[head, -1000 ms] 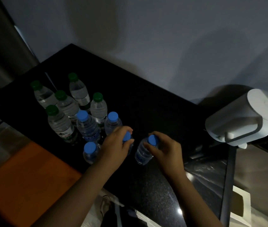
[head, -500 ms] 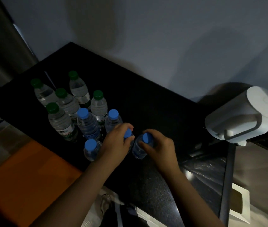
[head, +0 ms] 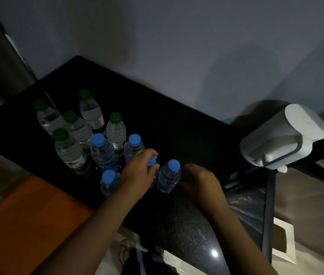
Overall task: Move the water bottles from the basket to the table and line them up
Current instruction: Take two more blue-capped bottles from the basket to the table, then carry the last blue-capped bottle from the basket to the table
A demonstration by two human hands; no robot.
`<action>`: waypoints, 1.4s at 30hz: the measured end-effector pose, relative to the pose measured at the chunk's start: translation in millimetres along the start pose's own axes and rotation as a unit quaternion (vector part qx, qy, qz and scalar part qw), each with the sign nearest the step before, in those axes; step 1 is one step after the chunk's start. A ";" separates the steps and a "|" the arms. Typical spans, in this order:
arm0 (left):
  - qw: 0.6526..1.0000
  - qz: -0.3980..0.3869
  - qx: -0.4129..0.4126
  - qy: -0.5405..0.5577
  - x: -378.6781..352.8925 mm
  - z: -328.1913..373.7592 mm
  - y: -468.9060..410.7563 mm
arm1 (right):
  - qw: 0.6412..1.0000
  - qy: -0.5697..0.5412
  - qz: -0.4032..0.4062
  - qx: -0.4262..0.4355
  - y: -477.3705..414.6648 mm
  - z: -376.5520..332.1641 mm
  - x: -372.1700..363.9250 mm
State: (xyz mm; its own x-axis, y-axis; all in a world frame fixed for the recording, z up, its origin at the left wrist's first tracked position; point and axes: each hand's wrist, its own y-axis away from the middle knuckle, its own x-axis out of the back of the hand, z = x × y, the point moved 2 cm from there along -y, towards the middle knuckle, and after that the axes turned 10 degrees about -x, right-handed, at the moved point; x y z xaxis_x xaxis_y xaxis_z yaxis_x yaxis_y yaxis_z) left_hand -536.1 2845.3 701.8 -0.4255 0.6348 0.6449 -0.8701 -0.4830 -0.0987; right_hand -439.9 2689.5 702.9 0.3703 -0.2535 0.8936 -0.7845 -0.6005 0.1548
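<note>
So, black table [head: 186,135]: dark top carrying everything, stretching left from the white jug.
White jug [head: 282,139]: my landmark, at the table's right end.
Green-capped bottles [head: 115,132]: five, standing farthest left of the jug.
Blue-capped bottles [head: 102,153]: five, between the green ones and the jug, bunched rather than in a row.
Left hand [head: 139,171]: fingers wrapped round the cap and neck of the held bottle.
Right hand [head: 200,179]: the hand nearer the jug, loosely curled, gripping nothing.
Free bottle [head: 169,175]: on the table just left of that hand; I can't tell whether they touch.
Held bottle [head: 152,161]: just left of the free bottle, mostly hidden by the fingers.
Axis: every bottle has its long axis upright, cap on top.
Step, as I judge it: lining the held bottle up with the free one.
Doing it well: keep the base flat, slide rather than lift, and set it beside its neighbour without knocking the bunch.
</note>
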 end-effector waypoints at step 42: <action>0.788 -0.428 -0.402 -0.185 -213.0 287.7 147.8 | 0.854 -0.053 0.103 -0.508 363.2 233.3 110.8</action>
State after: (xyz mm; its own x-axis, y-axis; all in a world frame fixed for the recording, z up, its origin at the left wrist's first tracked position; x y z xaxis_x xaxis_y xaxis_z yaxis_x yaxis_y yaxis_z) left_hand -502.4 2465.2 767.9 0.3760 0.2288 0.8979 -0.7387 0.6590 0.1414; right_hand -567.8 2266.4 759.9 0.1738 -0.3738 0.9111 -0.8450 0.4186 0.3329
